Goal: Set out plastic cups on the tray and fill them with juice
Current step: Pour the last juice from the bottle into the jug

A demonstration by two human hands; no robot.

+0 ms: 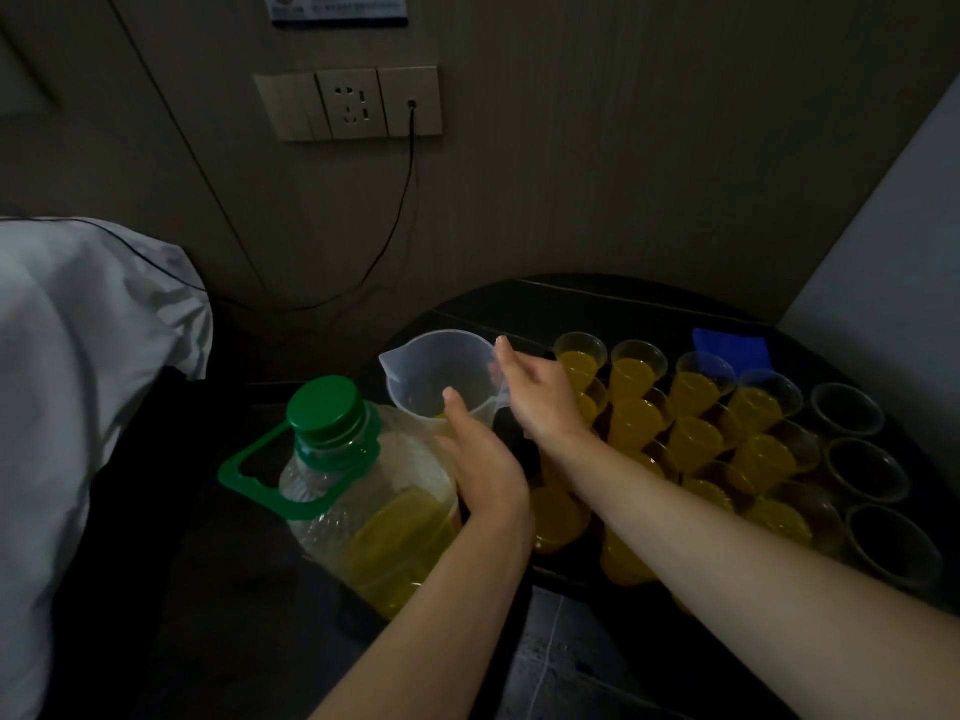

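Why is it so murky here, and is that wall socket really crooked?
Head view: dim light, so the empty cups on the right nearly vanish against the dark tray, while the filled cups glow yellow. Head view again: the wide-angle lens likely tilts the wall socket; no strong blur or glare.

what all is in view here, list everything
jug: one, clear, at the tray's left end
bottle: one, clear with green cap and handle, part full of yellow juice, left of the tray
filled cups: about a dozen, yellow juice, on the tray; the arm hides some
empty cups: three, clear, tray's right edge
tray: one, black, right
cloth: one, blue, tray's far side
socket panel: one, beige, wall
cable: one, black, hangs from the panel
bedding: white, left
sign: one, white, top edge
left hand: thumb on the jug's near wall, fingers hidden
right hand: at the jug's handle, fingers hidden
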